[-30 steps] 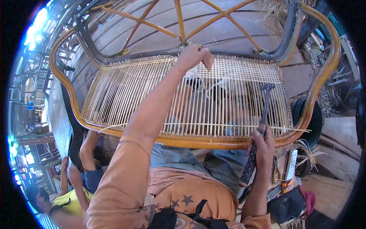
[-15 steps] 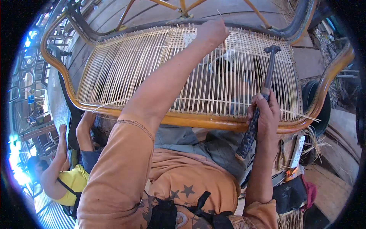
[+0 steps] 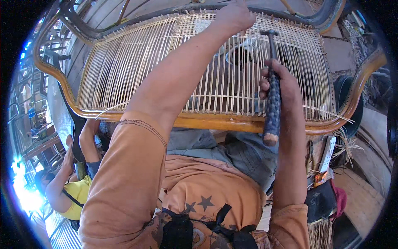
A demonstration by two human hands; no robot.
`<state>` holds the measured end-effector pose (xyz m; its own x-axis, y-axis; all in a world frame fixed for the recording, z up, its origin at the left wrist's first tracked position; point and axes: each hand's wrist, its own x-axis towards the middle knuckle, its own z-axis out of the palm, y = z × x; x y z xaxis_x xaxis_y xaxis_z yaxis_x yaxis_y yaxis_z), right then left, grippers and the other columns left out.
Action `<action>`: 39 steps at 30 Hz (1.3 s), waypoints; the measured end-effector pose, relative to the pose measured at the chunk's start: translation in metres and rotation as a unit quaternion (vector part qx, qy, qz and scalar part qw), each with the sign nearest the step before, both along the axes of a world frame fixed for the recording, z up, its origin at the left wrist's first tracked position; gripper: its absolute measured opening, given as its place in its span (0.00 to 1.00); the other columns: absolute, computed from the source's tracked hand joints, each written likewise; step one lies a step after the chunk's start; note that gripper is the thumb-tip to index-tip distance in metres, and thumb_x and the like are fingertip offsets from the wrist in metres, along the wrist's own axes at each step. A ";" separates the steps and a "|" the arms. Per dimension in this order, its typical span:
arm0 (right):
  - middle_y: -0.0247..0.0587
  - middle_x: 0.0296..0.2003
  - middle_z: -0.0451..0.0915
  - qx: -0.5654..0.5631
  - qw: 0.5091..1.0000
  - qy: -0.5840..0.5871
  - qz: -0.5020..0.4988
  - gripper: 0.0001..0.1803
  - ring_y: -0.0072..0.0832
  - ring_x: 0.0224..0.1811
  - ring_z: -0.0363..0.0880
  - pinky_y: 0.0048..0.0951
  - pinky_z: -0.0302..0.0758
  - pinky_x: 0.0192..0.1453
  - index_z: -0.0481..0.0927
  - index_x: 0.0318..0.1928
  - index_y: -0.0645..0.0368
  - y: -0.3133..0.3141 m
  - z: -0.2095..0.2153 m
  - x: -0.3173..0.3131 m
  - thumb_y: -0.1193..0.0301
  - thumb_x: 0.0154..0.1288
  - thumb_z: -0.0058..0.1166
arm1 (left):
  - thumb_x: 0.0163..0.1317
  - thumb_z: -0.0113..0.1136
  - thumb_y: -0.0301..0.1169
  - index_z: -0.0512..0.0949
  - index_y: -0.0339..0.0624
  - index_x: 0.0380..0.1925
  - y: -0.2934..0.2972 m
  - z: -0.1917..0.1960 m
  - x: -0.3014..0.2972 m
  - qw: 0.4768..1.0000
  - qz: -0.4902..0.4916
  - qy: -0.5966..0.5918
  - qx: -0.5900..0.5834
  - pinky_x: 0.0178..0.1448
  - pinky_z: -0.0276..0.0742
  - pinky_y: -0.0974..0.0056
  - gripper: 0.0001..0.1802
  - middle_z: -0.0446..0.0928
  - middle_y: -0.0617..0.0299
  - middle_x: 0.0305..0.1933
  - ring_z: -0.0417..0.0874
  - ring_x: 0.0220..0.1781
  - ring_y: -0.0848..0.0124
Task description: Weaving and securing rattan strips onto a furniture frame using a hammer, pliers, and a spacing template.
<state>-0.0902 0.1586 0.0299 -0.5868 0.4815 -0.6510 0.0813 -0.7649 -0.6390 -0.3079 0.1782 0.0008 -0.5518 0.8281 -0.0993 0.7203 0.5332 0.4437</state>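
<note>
A hammer (image 3: 272,110) with a dark braided grip is in my right hand (image 3: 288,83), its head tilted up over the cane webbing. My fingers wrap round the handle, above its pale butt end. My left hand (image 3: 234,17) is closed at the far rail of the wooden seat frame (image 3: 232,123), over the woven strip of cane. What its fingers pinch is hidden from me. Pale cane strands (image 3: 141,62) run from the near rail to the far rail, with small pegs standing along the far edge. Cross strands are woven in at the far right.
On the left, a person in a yellow top (image 3: 78,197) sits close by. To the right lie a white power strip (image 3: 327,153), a dark cloth bag (image 3: 320,203) and loose cane ends (image 3: 344,145). A dark bucket (image 3: 346,93) stands beside the frame's right arm.
My right hand has raised the hammer and turned it, its head moving left toward my left hand. The left hand sits higher in the picture, and the frame has shifted up slightly.
</note>
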 end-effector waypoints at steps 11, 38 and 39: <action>0.32 0.23 0.71 0.005 0.999 -0.018 0.026 0.17 0.22 0.14 0.70 0.28 0.68 0.14 0.71 0.44 0.59 0.000 -0.013 -0.018 0.58 0.65 0.44 | 0.58 0.45 0.36 0.72 0.32 0.35 0.004 -0.017 0.000 0.996 -0.021 0.065 0.055 0.40 0.77 0.47 0.16 0.79 0.39 0.30 0.82 0.34 0.46; 0.33 0.26 0.70 0.083 0.995 -0.058 0.002 0.21 0.18 0.16 0.69 0.22 0.69 0.13 0.69 0.49 0.60 0.036 -0.018 -0.028 0.57 0.66 0.48 | 0.54 0.49 0.36 0.76 0.31 0.31 0.032 -0.042 -0.043 0.988 -0.008 0.059 0.146 0.40 0.76 0.48 0.16 0.77 0.37 0.28 0.80 0.34 0.44; 0.33 0.26 0.70 0.082 0.995 -0.052 -0.002 0.21 0.17 0.16 0.69 0.21 0.69 0.13 0.69 0.49 0.60 0.036 -0.020 -0.029 0.57 0.66 0.49 | 0.54 0.49 0.36 0.76 0.31 0.31 0.034 -0.046 -0.044 0.988 -0.009 0.058 0.145 0.40 0.76 0.48 0.16 0.77 0.37 0.28 0.80 0.34 0.44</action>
